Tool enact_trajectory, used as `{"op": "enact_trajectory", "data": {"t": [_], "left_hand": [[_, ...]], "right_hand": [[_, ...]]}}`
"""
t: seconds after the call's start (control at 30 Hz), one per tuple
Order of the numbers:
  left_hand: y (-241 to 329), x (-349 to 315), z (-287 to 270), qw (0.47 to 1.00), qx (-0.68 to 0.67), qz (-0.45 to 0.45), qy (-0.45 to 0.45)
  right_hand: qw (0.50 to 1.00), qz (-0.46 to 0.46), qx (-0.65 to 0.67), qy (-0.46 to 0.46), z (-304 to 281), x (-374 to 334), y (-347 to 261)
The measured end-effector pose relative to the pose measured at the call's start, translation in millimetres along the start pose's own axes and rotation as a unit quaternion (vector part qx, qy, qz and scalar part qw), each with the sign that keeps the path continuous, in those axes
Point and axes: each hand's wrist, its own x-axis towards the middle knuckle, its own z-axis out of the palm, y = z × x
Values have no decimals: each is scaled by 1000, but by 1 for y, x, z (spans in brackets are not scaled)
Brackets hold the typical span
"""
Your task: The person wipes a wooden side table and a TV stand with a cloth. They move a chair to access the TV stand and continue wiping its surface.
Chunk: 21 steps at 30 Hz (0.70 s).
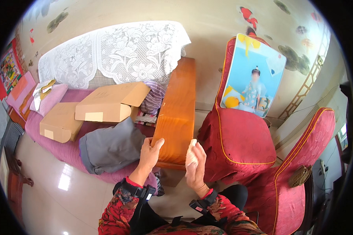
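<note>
Head view: left hand half-open at armrest's front left corner, nothing seen in it, contact can't be confirmed. Right hand pinching a pale cloth, maybe tissue, just beside the front right edge. Progress: cloth in hand, wood glossy along its length; how much is done or left can't be told. Containers: big cardboard box and small cardboard box on sofa, toward its left end, contents hidden
</note>
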Motion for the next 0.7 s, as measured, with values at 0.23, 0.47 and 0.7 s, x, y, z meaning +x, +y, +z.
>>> {"op": "enact_trajectory", "data": {"t": [0.23, 0.47, 0.7], "left_hand": [[4, -2, 3, 997, 36, 60, 22], [9, -4, 3, 996, 52, 74, 16], [6, -2, 1, 997, 30, 64, 7]], "right_hand": [[905, 204, 372, -16, 12, 22, 45], [875, 333, 350, -45, 28, 103, 131], [983, 136, 126, -17, 13, 54, 66]]}}
